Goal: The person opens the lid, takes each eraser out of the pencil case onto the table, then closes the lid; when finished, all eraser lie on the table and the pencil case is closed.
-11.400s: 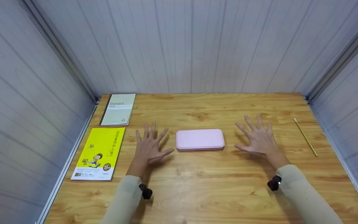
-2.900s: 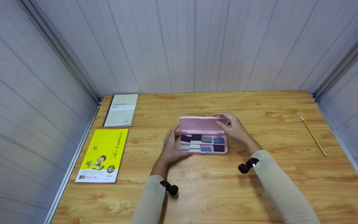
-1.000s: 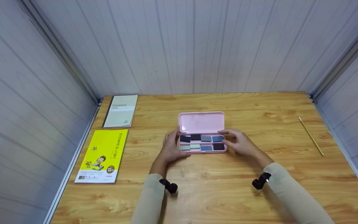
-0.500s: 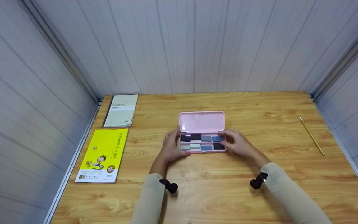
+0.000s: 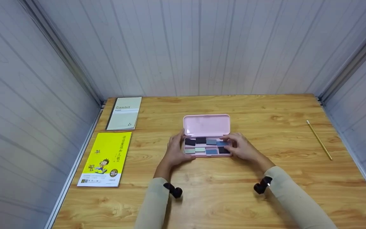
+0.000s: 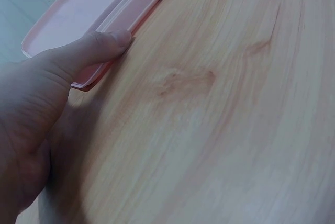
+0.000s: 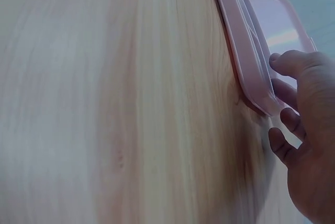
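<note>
Case (image 5: 206, 125) seems light, stiff, best held by its ends: left hand (image 5: 173, 151) grips one; right hand (image 5: 242, 148) half-curls over the other, hold unclear.

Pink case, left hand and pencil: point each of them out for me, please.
Pink case (image 5: 206, 124): head view, on the inside of its raised lid.
Left hand (image 5: 174, 150): head view, on the back of the hand.
Pencil (image 5: 319, 140): head view, midway along its shaft.
</note>
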`<act>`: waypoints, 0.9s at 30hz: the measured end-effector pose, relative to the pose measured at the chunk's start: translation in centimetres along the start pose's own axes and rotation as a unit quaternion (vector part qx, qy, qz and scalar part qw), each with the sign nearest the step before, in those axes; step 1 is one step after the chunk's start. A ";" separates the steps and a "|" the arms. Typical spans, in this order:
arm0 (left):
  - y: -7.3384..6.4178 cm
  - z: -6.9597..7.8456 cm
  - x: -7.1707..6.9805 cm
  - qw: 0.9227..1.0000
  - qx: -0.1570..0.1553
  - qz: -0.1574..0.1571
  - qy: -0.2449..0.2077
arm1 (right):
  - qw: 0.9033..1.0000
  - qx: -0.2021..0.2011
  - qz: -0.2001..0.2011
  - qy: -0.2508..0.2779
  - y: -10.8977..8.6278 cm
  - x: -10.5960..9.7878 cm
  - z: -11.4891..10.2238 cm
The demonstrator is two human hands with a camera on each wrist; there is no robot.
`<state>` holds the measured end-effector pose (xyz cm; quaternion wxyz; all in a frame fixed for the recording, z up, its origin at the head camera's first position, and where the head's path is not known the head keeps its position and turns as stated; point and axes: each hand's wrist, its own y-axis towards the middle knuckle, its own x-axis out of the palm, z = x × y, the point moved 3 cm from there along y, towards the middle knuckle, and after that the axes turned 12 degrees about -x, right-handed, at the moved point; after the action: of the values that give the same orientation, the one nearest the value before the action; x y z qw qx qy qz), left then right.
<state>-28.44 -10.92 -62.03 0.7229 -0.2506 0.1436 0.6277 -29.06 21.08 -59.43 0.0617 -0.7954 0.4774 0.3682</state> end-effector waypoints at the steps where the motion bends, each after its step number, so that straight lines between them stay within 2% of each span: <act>1: 0.0 0.0 0.0 1.000 0.000 0.000 -0.002 | 1.000 0.001 -0.001 -0.002 0.1 0.0 0.0; 9: -0.1 0.0 0.1 1.000 -0.006 -0.001 -0.011 | 0.999 0.010 -0.037 -0.011 0.7 0.7 -0.3; 13: -0.1 0.1 0.1 1.000 -0.004 0.000 -0.006 | 0.999 -0.016 -0.029 -0.020 0.7 1.0 -0.2; 16: -0.1 0.1 0.1 1.000 -0.005 0.002 -0.002 | 0.999 -0.019 -0.028 -0.024 0.7 1.0 -0.2; 19: -0.1 0.1 0.1 1.000 -0.004 0.002 -0.001 | 0.999 -0.001 -0.040 -0.028 0.8 0.8 -0.3; 27: -0.1 0.0 0.1 1.000 0.007 0.006 0.009 | 0.999 0.009 -0.042 -0.027 0.9 0.6 -0.3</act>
<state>-28.36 -10.86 -62.04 0.7198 -0.2501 0.1558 0.6285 -29.52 20.07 -59.38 0.0974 -0.8040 0.4448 0.3824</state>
